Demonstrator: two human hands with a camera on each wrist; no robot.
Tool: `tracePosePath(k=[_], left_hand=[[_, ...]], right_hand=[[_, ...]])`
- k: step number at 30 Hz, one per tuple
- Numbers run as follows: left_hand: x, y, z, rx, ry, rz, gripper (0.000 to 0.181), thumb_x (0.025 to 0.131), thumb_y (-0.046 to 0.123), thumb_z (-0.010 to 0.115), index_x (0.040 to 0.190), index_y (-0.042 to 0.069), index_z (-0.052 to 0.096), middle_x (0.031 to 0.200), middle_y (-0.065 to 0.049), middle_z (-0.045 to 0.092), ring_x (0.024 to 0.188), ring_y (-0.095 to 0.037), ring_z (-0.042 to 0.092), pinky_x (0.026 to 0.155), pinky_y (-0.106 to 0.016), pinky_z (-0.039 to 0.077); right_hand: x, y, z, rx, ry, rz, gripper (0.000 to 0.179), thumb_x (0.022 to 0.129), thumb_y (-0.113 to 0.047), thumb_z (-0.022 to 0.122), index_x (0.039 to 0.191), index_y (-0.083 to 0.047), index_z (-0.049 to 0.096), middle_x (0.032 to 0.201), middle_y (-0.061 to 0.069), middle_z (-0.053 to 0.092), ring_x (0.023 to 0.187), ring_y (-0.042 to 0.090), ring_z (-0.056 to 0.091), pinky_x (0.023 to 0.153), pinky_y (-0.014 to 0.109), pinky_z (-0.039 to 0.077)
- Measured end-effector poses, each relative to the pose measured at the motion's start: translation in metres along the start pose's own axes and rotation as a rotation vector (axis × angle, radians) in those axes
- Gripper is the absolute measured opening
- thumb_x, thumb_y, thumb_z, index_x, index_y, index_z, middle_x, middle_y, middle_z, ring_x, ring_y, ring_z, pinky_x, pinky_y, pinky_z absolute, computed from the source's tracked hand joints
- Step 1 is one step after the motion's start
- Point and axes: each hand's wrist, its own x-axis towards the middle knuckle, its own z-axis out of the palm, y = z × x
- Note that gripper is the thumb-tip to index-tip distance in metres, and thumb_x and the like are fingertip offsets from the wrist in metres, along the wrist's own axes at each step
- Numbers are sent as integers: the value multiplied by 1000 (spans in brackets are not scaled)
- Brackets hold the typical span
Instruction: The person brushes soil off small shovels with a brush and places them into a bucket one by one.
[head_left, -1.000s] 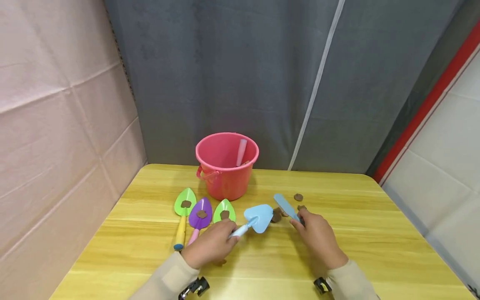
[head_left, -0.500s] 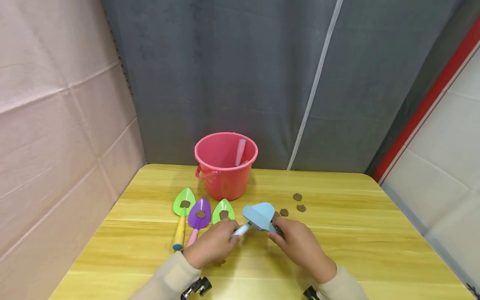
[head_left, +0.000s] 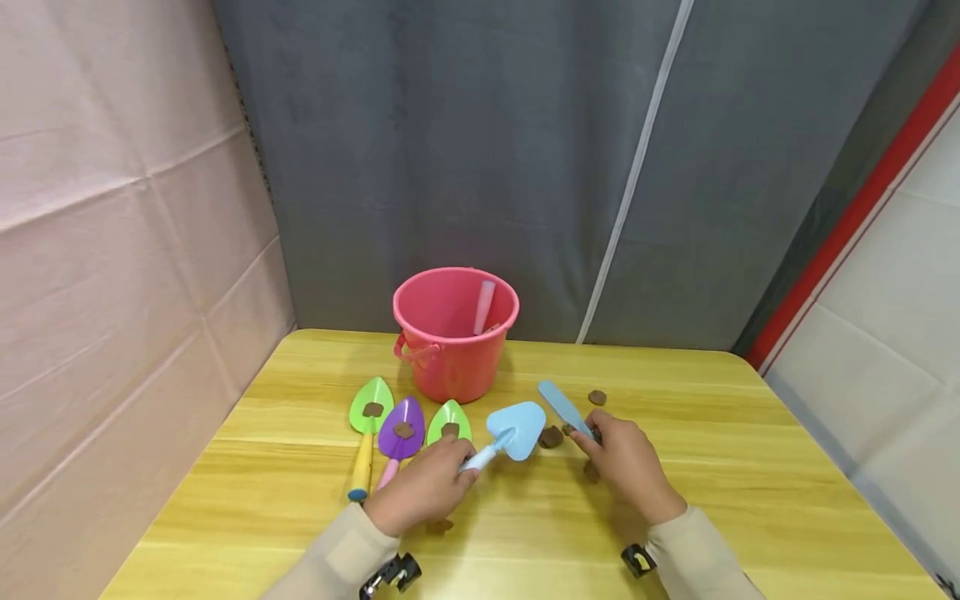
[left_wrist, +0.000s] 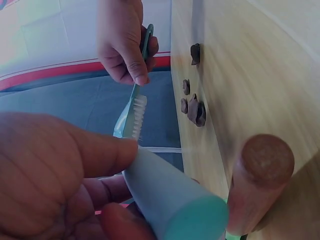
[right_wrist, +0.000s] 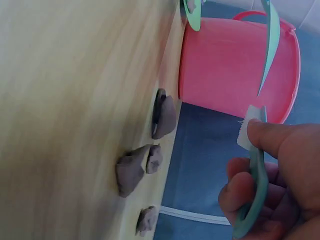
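My left hand (head_left: 431,487) holds the pale handle (left_wrist: 162,187) of a light-blue trowel (head_left: 519,427). Its heart-shaped blade is raised above the table, pointing away to the right. A light-blue brush (head_left: 561,403) with white bristles (left_wrist: 139,117) is gripped in my right hand (head_left: 632,465), fingers curled round its looped handle (right_wrist: 258,185). Brush and trowel are apart, with brown clay-like lumps (head_left: 551,437) lying between and below them on the table. More of these lumps (right_wrist: 132,171) lie near the right hand.
Left of the trowel lie a green trowel (head_left: 381,390) with a yellow handle, a purple trowel (head_left: 408,410) and another green trowel (head_left: 451,410), each bearing a brown lump. A pink bucket (head_left: 457,371) stands behind, with a pink handle (head_left: 484,307) inside.
The right hand swept the brush left until it overlapped the trowel blade, then drew it back right. A brown lump now shows beside the right thumb. The left hand stays nearly still.
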Motion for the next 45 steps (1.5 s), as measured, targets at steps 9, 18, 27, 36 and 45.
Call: tracePosePath(k=[9, 18, 27, 36, 45], left_hand=[[3, -2, 0, 20, 26, 8, 7, 95, 12, 65, 95, 7, 60, 86, 0, 48, 71, -12, 48, 62, -28, 45], [1, -2, 1, 28, 41, 11, 8, 95, 13, 66, 94, 7, 61, 86, 1, 50, 70, -12, 47, 61, -28, 43], [1, -4, 2, 8, 30, -8, 7, 95, 14, 65, 95, 8, 61, 86, 2, 50, 71, -12, 48, 61, -28, 44], [3, 0, 0, 5, 36, 14, 7, 96, 14, 64, 96, 8, 61, 84, 3, 50, 70, -11, 48, 61, -27, 43], [2, -3, 1, 4, 28, -3, 8, 95, 14, 65, 95, 8, 61, 82, 3, 50, 69, -11, 47, 60, -27, 43]], right_hand=[[-12, -42, 2, -30, 1, -254, 17, 85, -22, 80, 91, -16, 66, 69, -13, 53, 55, 2, 40, 50, 22, 36], [-3, -30, 4, -71, 22, -164, 18, 87, -24, 78, 86, -15, 63, 63, -11, 49, 51, 5, 38, 47, 23, 33], [6, -21, -4, -61, 37, -121, 19, 88, -23, 77, 84, -15, 60, 62, -10, 48, 49, 6, 38, 46, 24, 32], [-3, -52, -7, -101, -26, -309, 23, 86, -27, 79, 81, -19, 57, 63, -14, 42, 53, 2, 36, 48, 22, 32], [13, -5, 2, -46, -35, -93, 17, 92, -23, 73, 85, -15, 60, 61, -9, 47, 48, 6, 37, 46, 23, 30]])
